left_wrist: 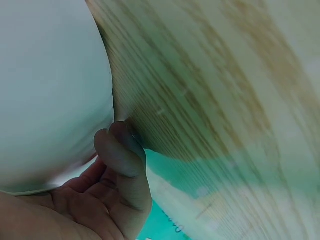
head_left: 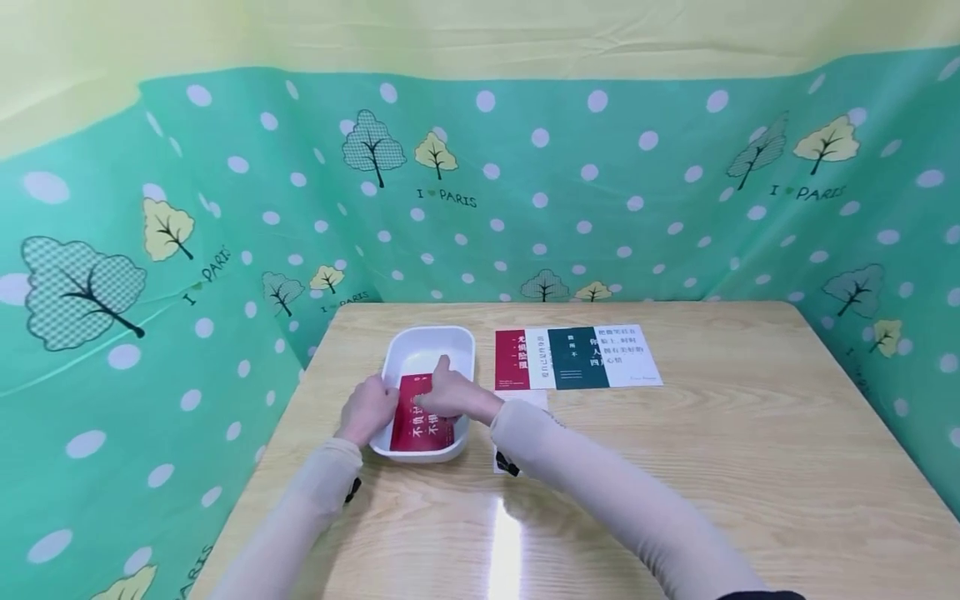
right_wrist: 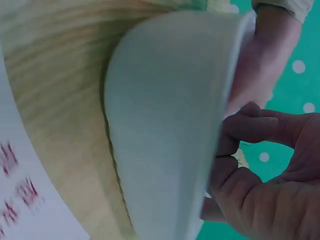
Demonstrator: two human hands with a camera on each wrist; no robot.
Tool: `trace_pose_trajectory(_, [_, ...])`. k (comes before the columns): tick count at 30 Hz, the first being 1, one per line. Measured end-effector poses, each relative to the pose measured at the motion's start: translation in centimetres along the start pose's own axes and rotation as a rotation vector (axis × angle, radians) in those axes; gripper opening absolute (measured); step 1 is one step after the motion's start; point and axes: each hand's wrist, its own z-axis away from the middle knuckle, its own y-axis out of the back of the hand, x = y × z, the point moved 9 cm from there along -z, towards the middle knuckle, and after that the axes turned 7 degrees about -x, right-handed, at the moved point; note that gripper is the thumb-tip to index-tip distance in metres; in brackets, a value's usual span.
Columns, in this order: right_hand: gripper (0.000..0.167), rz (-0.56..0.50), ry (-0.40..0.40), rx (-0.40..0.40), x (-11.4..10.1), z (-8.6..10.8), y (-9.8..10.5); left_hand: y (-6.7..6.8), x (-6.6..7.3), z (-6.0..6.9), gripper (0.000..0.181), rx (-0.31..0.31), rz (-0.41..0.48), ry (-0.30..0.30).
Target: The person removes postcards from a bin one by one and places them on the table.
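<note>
A white plastic tray (head_left: 438, 340) stands on the left of the wooden table, and a red card (head_left: 408, 429) with white characters lies inside it. At the tray's left rim, my left hand (head_left: 369, 410) grips the edge with curled fingers, its thumb side near the card. The left wrist view shows this hand (left_wrist: 112, 185) close against the tray wall (left_wrist: 50, 85). My right hand (head_left: 453, 393) reaches in over the right rim and holds the red card near its upper right. In the right wrist view, the tray wall (right_wrist: 160, 125) hides the fingertips of that hand (right_wrist: 270, 175).
Right of the tray lies an overlapping row of cards: a red card (head_left: 512, 371), white ones and a dark green card (head_left: 577, 358), with a white card (head_left: 626, 354) at the end. Another white card (head_left: 528, 398) lies partly beneath the right forearm. Patterned green cloth (head_left: 570, 208) surrounds the table (head_left: 750, 433).
</note>
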Motion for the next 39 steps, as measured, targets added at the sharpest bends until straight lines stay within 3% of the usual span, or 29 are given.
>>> trace_pose_trajectory(8, [0.106, -0.253, -0.069, -0.071, 1.4, 0.3, -1.6, -0.2, 0.8, -0.2, 0.029, 0.017, -0.041, -0.019])
trace_pose_trajectory(17, [0.109, -0.248, -0.129, 0.001, 1.8, 0.4, -1.3, -0.3, 0.8, -0.3, 0.032, 0.002, -0.010, -0.014])
trace_pose_trajectory(30, [0.112, -0.340, -0.078, 0.041, 1.6, 0.0, -0.9, 0.0, 0.8, -0.3, 0.028, 0.016, -0.015, -0.027])
trace_pose_trajectory(39, [0.106, -0.291, -0.059, 0.067, 1.2, -0.3, -1.1, -0.2, 0.2, -0.3, 0.037, -0.011, 0.002, 0.004])
